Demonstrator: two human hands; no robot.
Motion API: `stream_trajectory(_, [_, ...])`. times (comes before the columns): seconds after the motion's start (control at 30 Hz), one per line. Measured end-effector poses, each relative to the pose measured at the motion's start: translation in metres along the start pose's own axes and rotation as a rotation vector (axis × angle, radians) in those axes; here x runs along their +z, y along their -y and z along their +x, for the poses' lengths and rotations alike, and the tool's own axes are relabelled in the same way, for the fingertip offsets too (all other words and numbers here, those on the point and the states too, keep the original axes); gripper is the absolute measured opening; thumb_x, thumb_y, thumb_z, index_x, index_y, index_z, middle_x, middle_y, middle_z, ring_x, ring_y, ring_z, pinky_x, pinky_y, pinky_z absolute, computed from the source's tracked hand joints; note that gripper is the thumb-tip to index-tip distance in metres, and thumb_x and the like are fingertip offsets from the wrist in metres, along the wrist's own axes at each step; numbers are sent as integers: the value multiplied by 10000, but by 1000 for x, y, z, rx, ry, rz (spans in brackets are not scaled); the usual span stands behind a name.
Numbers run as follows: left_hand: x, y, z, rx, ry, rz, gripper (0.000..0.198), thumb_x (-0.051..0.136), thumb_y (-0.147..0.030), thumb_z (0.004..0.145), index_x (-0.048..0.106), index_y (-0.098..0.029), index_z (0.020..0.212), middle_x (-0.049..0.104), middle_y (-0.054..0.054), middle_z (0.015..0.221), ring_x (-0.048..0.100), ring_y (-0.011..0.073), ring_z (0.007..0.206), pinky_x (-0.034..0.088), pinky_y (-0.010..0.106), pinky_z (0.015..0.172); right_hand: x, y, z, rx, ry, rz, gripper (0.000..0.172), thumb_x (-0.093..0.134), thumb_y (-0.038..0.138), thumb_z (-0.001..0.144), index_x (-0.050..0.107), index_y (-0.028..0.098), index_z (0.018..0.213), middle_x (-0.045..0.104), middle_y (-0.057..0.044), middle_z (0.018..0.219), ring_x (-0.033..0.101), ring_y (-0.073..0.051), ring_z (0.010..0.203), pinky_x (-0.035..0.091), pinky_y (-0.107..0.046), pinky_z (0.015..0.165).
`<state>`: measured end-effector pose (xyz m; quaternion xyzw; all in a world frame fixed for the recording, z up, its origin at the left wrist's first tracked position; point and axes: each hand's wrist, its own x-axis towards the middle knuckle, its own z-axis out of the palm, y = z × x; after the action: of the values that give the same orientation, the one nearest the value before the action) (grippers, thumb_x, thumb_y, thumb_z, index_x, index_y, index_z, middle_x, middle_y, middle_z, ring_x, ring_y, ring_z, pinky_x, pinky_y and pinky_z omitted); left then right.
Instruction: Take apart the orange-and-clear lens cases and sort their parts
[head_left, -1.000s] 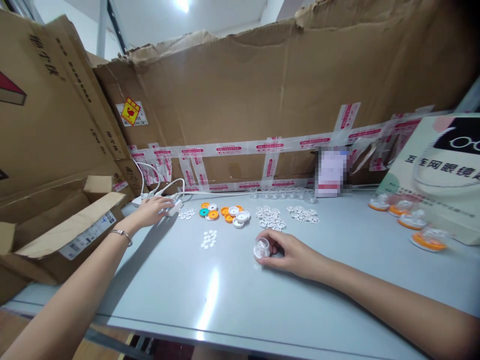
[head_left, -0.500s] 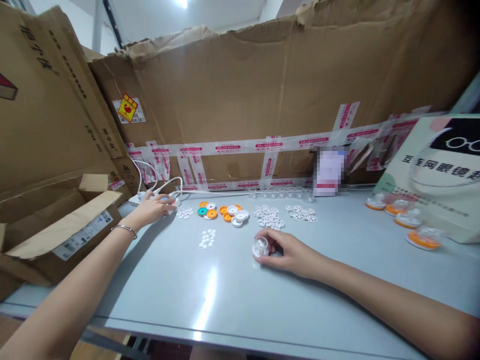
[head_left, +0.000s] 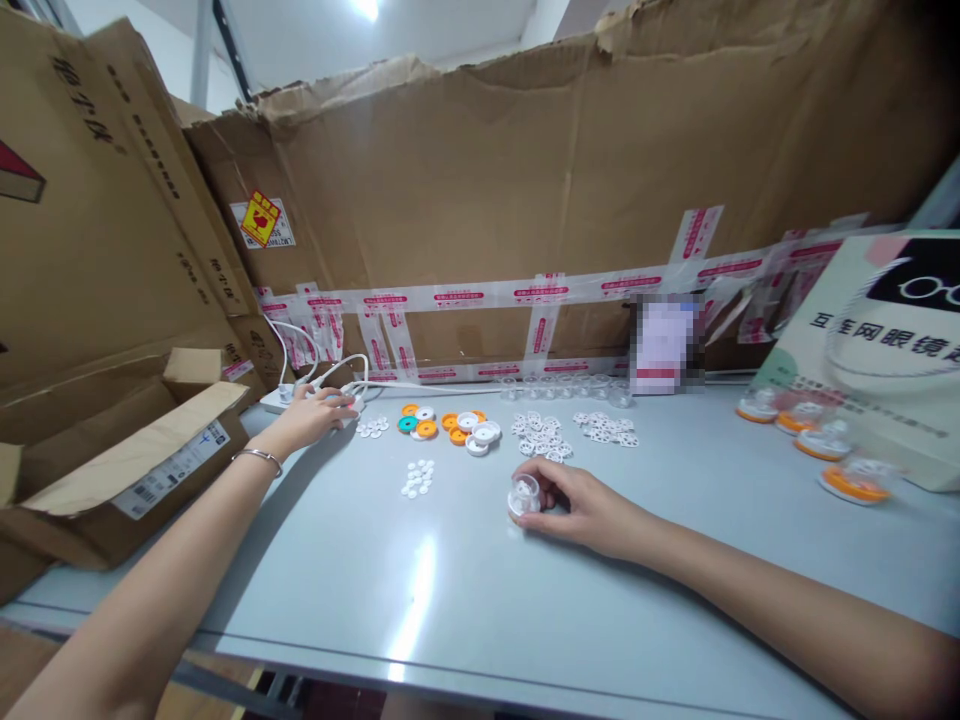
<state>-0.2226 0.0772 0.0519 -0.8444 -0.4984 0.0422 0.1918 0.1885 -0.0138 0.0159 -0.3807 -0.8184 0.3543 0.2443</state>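
Note:
My right hand (head_left: pixel 574 503) is closed around a small clear plastic dome (head_left: pixel 523 495) with white parts inside, keeping it low over the grey table. Far to the left, my left hand (head_left: pixel 319 413) reaches out, fingers extended, beside a white power strip (head_left: pixel 277 399). What lies under those fingertips is hidden. Small white pieces (head_left: pixel 373 428) sit just right of that hand. Farther right are orange, teal and white round discs (head_left: pixel 465 432). Thin white cut-out parts (head_left: pixel 540 436) form a pile behind my right hand. White round pieces (head_left: pixel 418 479) lie nearer me.
Several clear cups (head_left: pixel 562 388) line the back edge. Orange-based domed units (head_left: pixel 853 483) stand at the right by a paper bag (head_left: pixel 885 400). An opened carton (head_left: pixel 127 450) occupies the left, and a large cardboard box (head_left: pixel 465 180) walls off the back. White cables (head_left: pixel 315 350) rise from the strip.
The view has shifted slightly. My left hand stays by the power strip with small finger movement, and my right hand keeps its hold on the clear dome in the same place.

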Motion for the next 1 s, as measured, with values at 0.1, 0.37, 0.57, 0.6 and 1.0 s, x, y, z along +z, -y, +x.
stream_trajectory(0.1, [-2, -1, 2, -13, 19, 0, 296, 425, -167, 821, 630, -307, 983, 565, 37, 1202, 438, 256, 1106, 205, 438, 899, 0, 0, 0, 1, -2, 2, 269, 605, 344, 727, 506, 196, 929, 502, 12, 732, 468, -114, 647, 393, -224, 594])
stream_trajectory(0.37, [-22, -25, 8, -61, -31, 52, 303, 496, -151, 775, 610, -276, 1027, 526, 67, 1246, 424, 283, 1134, 215, 467, 925, 0, -3, 0, -14, -3, -1, 268, 618, 356, 717, 513, 186, 895, 520, 0, 766, 470, -119, 672, 394, -230, 611])
stream_trajectory(0.57, [-74, -119, 29, 102, -201, -232, 311, 442, -352, 868, 532, -249, 1146, 553, 74, 1191, 460, 261, 1097, 241, 431, 929, 0, -2, 1, -12, -70, -65, 318, 671, 360, 661, 522, 187, 883, 510, -13, 822, 469, -132, 710, 395, -245, 644])
stream_trajectory(0.6, [-81, -137, 32, 187, -184, -322, 326, 444, -381, 866, 527, -248, 1151, 564, 72, 1171, 473, 249, 1082, 262, 408, 923, 0, -2, 2, -17, -84, -86, 319, 678, 362, 653, 529, 187, 874, 504, -14, 817, 466, -135, 713, 392, -249, 645])
stream_trajectory(1.0, [-73, -228, 30, 107, 65, -1121, 478, 710, -377, 634, 487, -189, 1012, 575, 59, 957, 549, 184, 839, 436, 288, 704, 6, -13, 7, 88, -162, 155, 247, 696, 311, 626, 545, 166, 758, 439, 45, 628, 391, -95, 578, 321, -212, 533])
